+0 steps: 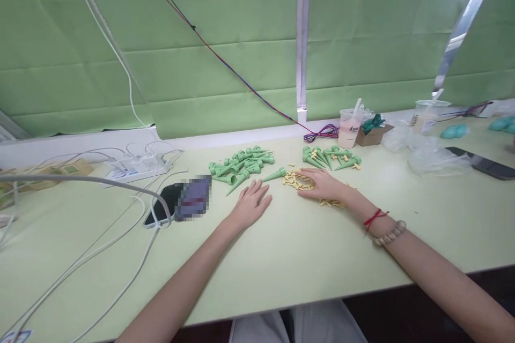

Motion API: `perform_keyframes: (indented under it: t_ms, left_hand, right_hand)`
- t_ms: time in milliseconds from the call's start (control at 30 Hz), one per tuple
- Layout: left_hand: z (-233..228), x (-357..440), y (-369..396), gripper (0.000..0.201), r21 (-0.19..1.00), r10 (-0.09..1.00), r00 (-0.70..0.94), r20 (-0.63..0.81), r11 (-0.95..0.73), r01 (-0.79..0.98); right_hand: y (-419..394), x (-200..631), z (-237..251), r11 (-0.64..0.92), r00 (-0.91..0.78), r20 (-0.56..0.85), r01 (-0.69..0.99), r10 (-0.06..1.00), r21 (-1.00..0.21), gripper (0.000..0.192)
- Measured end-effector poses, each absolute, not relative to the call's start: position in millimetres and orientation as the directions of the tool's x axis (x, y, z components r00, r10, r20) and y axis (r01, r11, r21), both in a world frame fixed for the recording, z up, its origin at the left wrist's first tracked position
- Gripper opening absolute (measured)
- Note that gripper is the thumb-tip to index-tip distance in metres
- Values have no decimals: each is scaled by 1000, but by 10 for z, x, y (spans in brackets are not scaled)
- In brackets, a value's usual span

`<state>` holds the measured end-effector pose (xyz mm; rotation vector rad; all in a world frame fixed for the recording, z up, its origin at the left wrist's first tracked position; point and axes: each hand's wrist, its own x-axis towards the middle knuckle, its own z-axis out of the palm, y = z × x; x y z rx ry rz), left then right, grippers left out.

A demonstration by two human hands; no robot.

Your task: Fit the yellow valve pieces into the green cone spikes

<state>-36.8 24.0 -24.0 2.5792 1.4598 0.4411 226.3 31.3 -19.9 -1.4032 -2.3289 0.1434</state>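
My left hand lies flat on the table with its fingers spread, just short of a pile of green plastic spikes with wide capped ends. A single green spike lies between my two hands, its tip pointing left. My right hand is over a pile of small yellow plastic pieces, fingers curved and apart, touching the pile; part of it is hidden under the palm. Behind that hand lies a second group of green spikes, with yellow pieces on or among them.
A phone lies left of my left hand, near cables and a white power strip. Toward the back right stand a drink cup, a cardboard box and another cup. Plastic bags and a dark phone lie farther right.
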Motion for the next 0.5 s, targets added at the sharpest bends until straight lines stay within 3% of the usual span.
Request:
perform_keyframes:
  t_ms: [67,167,267,333,433,500]
  left_hand:
    - [-230,-360,241,47,246,843,477,248,-531,811]
    - [-172,-329,220,33,208,814,450,368,-544,813]
    - [-122,-307,193,28,208,824,399,402,-506,837]
    - [-122,-305,186,25,212,829,369,421,-485,848]
    - [-174,-311,205,30,264,808,396,436,-536,802]
    - [-216,-314,228,34,354,799,437,412,-583,731]
  right_hand:
    - [306,2249,-223,478,-417,245,823,875,-307,69]
    - [312,2252,-212,478,-413,251,821,875,-312,63]
    - [323,2269,-186,432,-349,290,848,891,-307,54]
    - [329,2285,-192,373,-284,303,878,910,-299,63]
    - [343,2309,-235,303,-224,277,908,935,-289,74]
    - [355,2320,-259,319,-249,259,905,933,-280,64]
